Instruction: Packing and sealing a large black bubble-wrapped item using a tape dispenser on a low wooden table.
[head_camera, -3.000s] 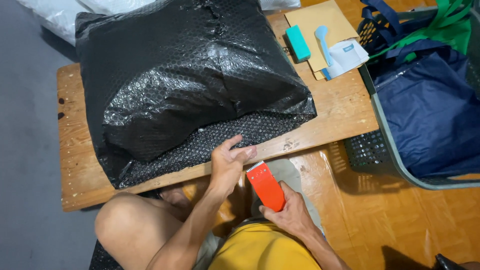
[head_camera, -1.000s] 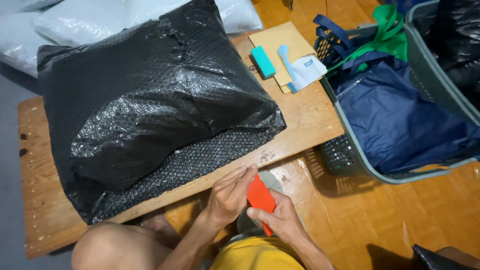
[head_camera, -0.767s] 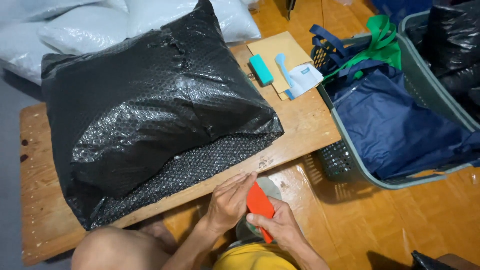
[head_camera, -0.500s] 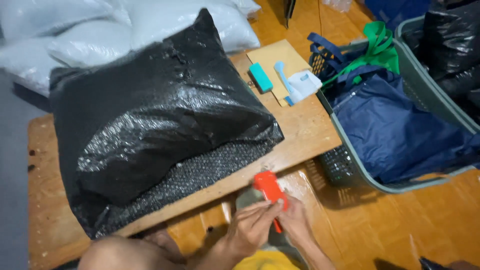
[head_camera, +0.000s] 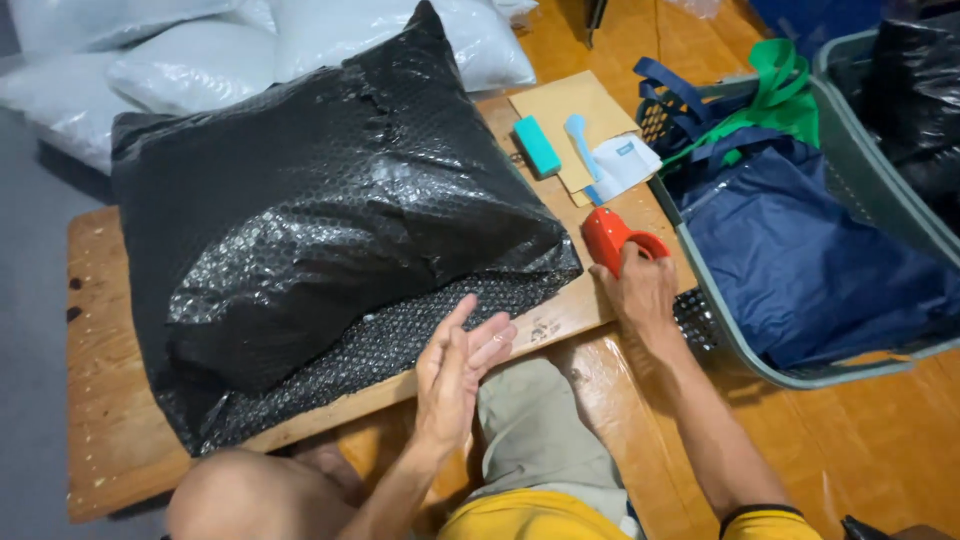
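Observation:
A large parcel wrapped in black bubble wrap (head_camera: 320, 240) lies across a low wooden table (head_camera: 110, 420). My left hand (head_camera: 455, 365) hovers open, fingers apart, at the parcel's near edge and holds nothing. My right hand (head_camera: 640, 285) grips a red tape dispenser (head_camera: 612, 236) and rests it on the table's right end, just beside the parcel's right corner.
A teal block (head_camera: 537, 146), a light blue tool (head_camera: 582, 140) and a white slip lie on a brown envelope (head_camera: 575, 110) at the table's far right. A grey basket (head_camera: 770, 370) with navy and green bags (head_camera: 810, 250) stands to the right. White padded bags (head_camera: 180, 60) lie behind.
My right hand carried the red tape dispenser from my lap up onto the table's right end. My left hand let go of it and opened near the parcel's edge.

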